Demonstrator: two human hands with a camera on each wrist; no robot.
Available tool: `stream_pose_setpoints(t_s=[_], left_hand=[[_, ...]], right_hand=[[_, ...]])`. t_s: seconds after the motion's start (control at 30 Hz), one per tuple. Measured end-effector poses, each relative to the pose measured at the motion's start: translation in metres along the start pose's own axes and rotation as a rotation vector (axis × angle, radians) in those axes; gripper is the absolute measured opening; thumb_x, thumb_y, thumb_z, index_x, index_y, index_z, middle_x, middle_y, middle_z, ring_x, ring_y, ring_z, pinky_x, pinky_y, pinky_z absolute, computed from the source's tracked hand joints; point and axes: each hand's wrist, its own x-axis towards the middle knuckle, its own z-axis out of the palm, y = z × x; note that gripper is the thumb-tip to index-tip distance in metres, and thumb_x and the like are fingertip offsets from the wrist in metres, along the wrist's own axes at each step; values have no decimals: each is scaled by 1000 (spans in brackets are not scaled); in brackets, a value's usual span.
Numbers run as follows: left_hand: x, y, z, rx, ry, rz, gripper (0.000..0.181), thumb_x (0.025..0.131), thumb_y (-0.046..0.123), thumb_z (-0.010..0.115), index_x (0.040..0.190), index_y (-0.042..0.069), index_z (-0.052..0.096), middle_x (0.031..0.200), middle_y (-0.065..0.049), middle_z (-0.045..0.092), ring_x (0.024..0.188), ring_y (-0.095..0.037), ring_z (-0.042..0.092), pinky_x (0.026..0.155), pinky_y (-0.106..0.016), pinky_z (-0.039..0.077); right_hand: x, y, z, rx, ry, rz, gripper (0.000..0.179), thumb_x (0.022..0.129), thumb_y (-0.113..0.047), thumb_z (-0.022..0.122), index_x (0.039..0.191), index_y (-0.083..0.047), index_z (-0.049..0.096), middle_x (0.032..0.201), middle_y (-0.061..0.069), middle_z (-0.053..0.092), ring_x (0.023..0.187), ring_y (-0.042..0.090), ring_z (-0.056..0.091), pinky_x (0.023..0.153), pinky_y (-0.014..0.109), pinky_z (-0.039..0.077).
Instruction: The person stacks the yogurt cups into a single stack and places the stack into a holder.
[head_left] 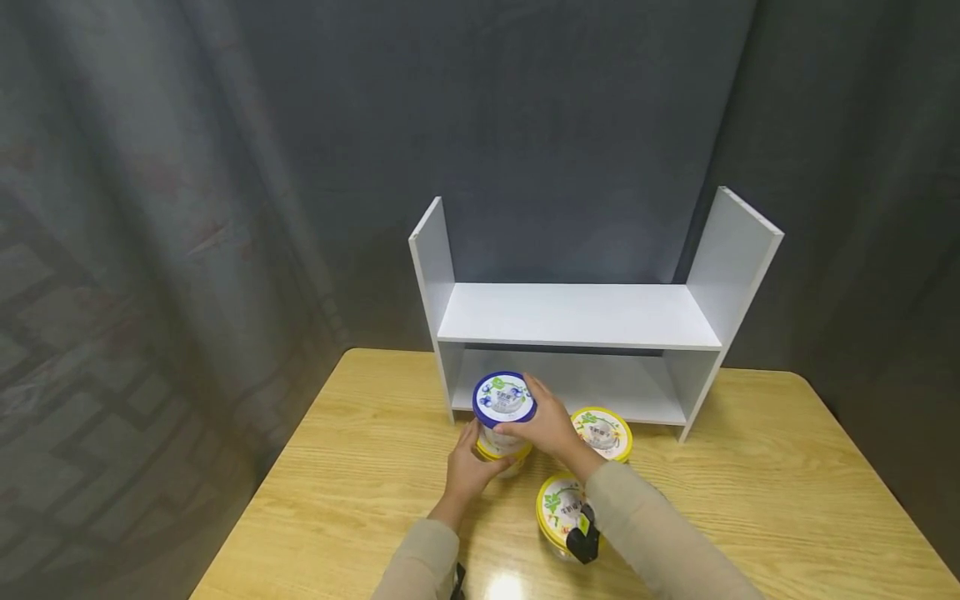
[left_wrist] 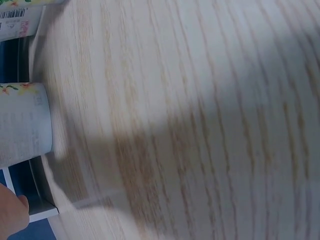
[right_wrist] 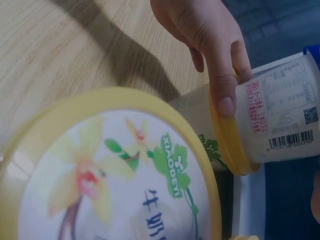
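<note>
A blue-lidded tub [head_left: 504, 398] sits on top of a yellow-lidded tub [head_left: 491, 455], in front of the shelf's left end. My right hand [head_left: 550, 427] grips the blue-lidded tub near its lid, thumb at the near side. Lower down, my left hand [head_left: 467, 468] holds the yellow-lidded tub at its lid; in the right wrist view a finger [right_wrist: 225, 95] lies over the yellow rim. The upper tub's printed side [right_wrist: 285, 105] shows a barcode there. Only part of a white tub [left_wrist: 22, 125] and a fingertip [left_wrist: 12, 212] appear in the left wrist view.
Two more yellow-lidded tubs stand on the wooden table [head_left: 360, 467]: one farther back [head_left: 602, 429], one nearer [head_left: 557, 504] under my right forearm. Behind them is a white two-tier shelf [head_left: 577, 312] with upright side panels. A grey curtain [head_left: 570, 150] hangs behind.
</note>
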Motion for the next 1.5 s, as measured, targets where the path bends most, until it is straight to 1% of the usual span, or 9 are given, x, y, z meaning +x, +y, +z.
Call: stream_pose_setpoints(t_s=[0.33,0.5,0.6,0.83,1.0,1.17,1.3,1.5], left_hand=[[2,-3,0,14,12,1,87,57,36,77,128,0,40,130,-14,39,119,-29,33,98,-43,27],[2,-3,1,-5,14,3,87,57,35,77,127,0,39,130,-14,39,119,-29,33,98,-43,27],[3,-2,1,-7,10,-3,87,57,34,77,128,1,39,131,-13,38,120,-28,33,98,-42,27],[5,0,5,-5,13,-1,87,57,31,78,128,1,39,131,-14,37,120,-29,33,98,-43,27],[6,0,7,-4,11,3,86,57,33,78,128,1,40,131,-13,38,118,-29,35,98,-43,28],[7,1,7,9,26,18,86,56,34,78,126,1,41,129,-13,40,115,-31,39,96,-46,30],[7,3,6,7,25,13,87,55,34,78,126,1,41,129,-12,40,115,-31,38,96,-46,29],[6,5,6,-17,3,-1,87,57,35,78,128,2,39,131,-12,38,117,-31,36,97,-47,27]], right_hand=[[2,0,3,16,-17,4,103,55,-37,79,135,-2,23,137,18,24,121,36,26,97,51,25],[3,3,4,32,-16,-3,104,54,-39,79,135,-3,23,137,18,23,122,36,25,97,51,24],[3,3,3,40,-11,6,104,54,-41,78,135,-4,23,137,18,23,121,36,25,97,52,24],[2,4,-6,19,2,44,102,58,-46,74,136,-5,23,138,18,23,122,37,25,96,53,24],[-2,4,-16,-2,22,56,100,60,-48,72,136,-6,23,138,18,23,123,38,22,96,55,21],[-8,5,-26,24,6,62,98,61,-50,70,137,-10,21,139,16,22,124,36,19,97,55,19],[-15,5,-33,44,-11,67,96,64,-46,70,137,-11,20,139,14,21,125,35,17,98,53,18],[-26,9,-42,11,-11,63,90,67,-38,71,137,-9,21,139,16,21,124,37,19,97,55,20]])
